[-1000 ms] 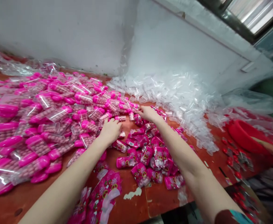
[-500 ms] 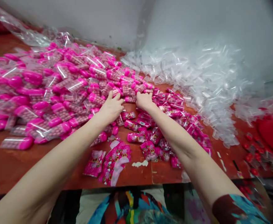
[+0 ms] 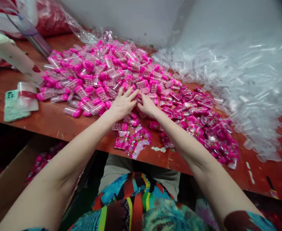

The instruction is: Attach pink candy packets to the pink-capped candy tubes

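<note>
My left hand (image 3: 123,103) lies over the front of a heap of clear bottles with pink caps (image 3: 102,72), filled with small pink balls. Its fingers are stretched and spread, touching the bottles. Close beside it my right hand (image 3: 146,104) reaches in from the right, thumb and forefinger apart, fingertips partly hidden; nothing shows in its grasp. Right of the hands spreads a pile of shiny pink sachets (image 3: 198,123). Below the left hand, a few bottles lie near a single pink sachet (image 3: 121,140) and a cut piece of pink printed film (image 3: 139,141).
Clear plastic tubes (image 3: 247,86) are heaped along the wall at the right. On the left of the red table (image 3: 47,120) are a phone (image 3: 13,107), a pale tumbler (image 3: 13,54) and a grey bottle (image 3: 35,37). A cutter (image 3: 272,187) lies near the right front edge.
The view has swung left and back, bringing the phone and tumbler into sight. My hands have come closer together, and sachets between them and the front edge have shifted right.
</note>
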The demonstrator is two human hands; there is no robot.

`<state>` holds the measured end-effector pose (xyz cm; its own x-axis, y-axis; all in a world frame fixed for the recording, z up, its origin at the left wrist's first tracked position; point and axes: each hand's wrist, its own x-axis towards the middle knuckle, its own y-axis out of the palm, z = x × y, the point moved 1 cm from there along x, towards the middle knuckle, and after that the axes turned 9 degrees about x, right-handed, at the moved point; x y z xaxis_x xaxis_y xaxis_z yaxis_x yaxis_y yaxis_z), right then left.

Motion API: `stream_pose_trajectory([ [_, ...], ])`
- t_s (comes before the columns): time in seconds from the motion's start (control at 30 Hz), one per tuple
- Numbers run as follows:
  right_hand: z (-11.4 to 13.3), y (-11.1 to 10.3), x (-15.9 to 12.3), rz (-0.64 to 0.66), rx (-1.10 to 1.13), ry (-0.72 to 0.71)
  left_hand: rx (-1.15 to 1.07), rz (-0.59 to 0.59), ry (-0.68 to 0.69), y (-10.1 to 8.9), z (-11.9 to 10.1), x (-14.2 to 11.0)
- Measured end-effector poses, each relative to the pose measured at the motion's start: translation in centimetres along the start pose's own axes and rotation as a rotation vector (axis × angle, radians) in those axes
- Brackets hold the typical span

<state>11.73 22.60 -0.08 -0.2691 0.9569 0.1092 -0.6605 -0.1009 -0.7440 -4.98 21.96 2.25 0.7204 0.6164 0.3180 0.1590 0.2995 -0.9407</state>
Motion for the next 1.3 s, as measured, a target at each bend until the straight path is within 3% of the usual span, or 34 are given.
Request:
stream_pose_trajectory([
  [0.1, 0.8, 0.4, -2.4, -0.069, -0.018, -0.048, -0.051, -0.114, -0.139, -1.3, -0.9, -2.9],
  [0.2, 0.8, -0.2, -6.4, -0.118, -0.123, -0.005, -0.107, -0.261, -0.382, -2.5, -3.1, -7.2],
  [0.3, 0.3, -0.5, -10.4, -0.021, -0.291, -0.006, -0.186, -0.319, -0.67, -3.1, -6.3, -11.7],
  [0.37, 0.2, -0.4, -12.3, -0.013, -0.416, -0.036, -0.26, -0.281, -0.716, -3.1, -8.7, -13.8],
  [0.47, 1.1, 0.2, -14.5, -0.157, -0.506, -0.017, -0.271, -0.239, -0.699, -3.2, -11.9, -15.3],
  [0.53, 2.3, 1.0, -16.0, -0.208, -0.479, 0.006, -0.227, -0.21, -0.632, -3.2, -13.7, -15.6],
  [0.63, 4.0, 3.0, -18.4, -0.181, -0.449, 0.045, -0.152, -0.206, -0.494, -2.8, -15.8, -15.5],
  [0.73, 4.3, 4.9, -20.1, -0.22, -0.431, 0.112, -0.104, -0.172, -0.339, -2.1, -17.4, -15.1],
  [0.87, 3.8, 5.4, -20.5, -0.311, -0.294, 0.155, -0.123, -0.096, -0.326, -1.8, -18.1, -14.5],
  [1.0, 4.0, 4.4, -20.5, -0.343, -0.023, 0.148, -0.38, -0.104, -0.516, -3.2, -17.7, -13.4],
  [1.2, 6.0, 3.8, -21.0, -0.321, 0.287, 0.045, -1.35, -0.134, -1.016, -3.7, -17.4, -10.7],
  [1.3, 6.4, 3.6, -20.8, -0.318, 0.547, 0.106, -1.625, -0.138, -1.141, -3.6, -17.0, -10.2],
])
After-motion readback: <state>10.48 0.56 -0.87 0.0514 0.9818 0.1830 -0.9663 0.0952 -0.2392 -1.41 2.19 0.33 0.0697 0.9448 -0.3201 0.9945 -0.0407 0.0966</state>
